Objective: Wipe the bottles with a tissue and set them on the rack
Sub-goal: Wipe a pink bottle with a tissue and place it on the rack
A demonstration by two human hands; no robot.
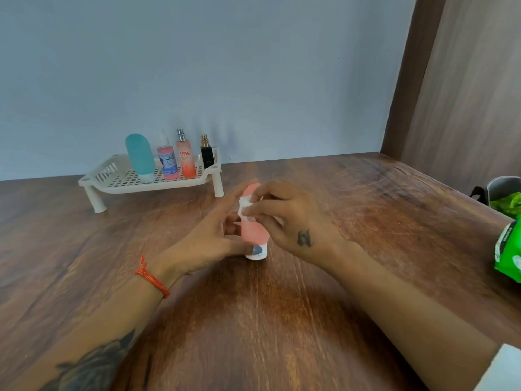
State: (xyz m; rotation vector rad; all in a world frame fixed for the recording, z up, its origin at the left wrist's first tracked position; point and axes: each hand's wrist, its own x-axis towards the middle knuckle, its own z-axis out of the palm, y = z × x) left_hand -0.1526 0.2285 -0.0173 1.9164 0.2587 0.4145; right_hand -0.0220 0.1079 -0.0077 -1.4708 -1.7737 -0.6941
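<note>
Coral-pink bottle [254, 231] with a white cap, cap end down, stands just above or on the wooden tabletop [282, 320] at its middle, held between both hands. Left hand [208, 244]: fingers curled round the bottle's left side and back, thumb near the white cap; an orange thread band sits on that wrist. Right hand [293, 221]: fingertips pinch a small white tissue [243, 210] and press it against the bottle's upper left face; its grip is closed on the tissue. Cream slotted rack [112, 179] on short legs stands at the back left of the tabletop, against the pale blue wall, well apart from the hands. On the rack, left to right: a teal bottle [140, 156] cap down and leaning slightly, a pink spray bottle [167, 162] with a blue label, an orange-pink spray bottle [186, 158] with a silver nozzle, a small black bottle [206, 153] with a gold nozzle. At the right edge of the tabletop: a green packet [507, 249], partly out of view, and behind it a grey container [501, 187] with green material inside.
</note>
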